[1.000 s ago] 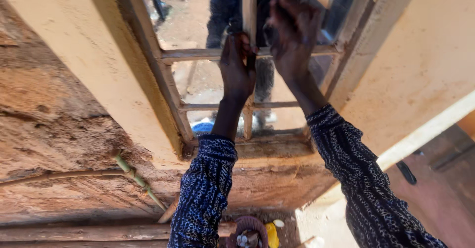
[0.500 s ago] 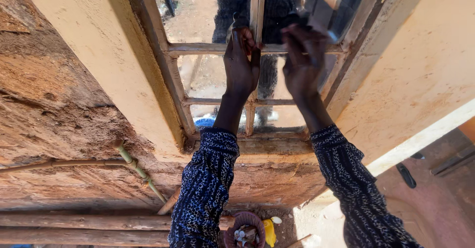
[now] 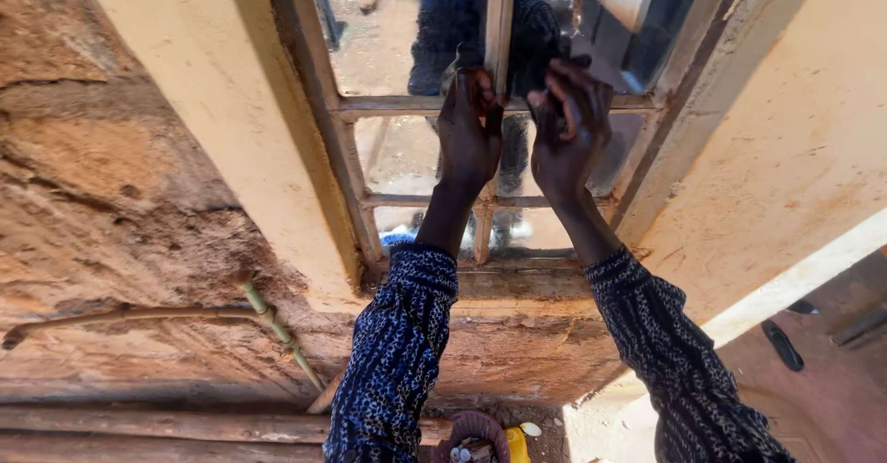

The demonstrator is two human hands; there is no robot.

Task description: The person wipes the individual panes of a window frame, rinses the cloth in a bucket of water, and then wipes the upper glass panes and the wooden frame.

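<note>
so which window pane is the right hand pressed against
The right hand is on the right-column pane just below the upper crossbar; the other panes lie left of the central upright, above, or lower.

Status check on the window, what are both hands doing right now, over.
Left hand gripping the window's centre bar. Right hand pressing a dark cloth on the glass pane. Nothing between hands and window.
</note>
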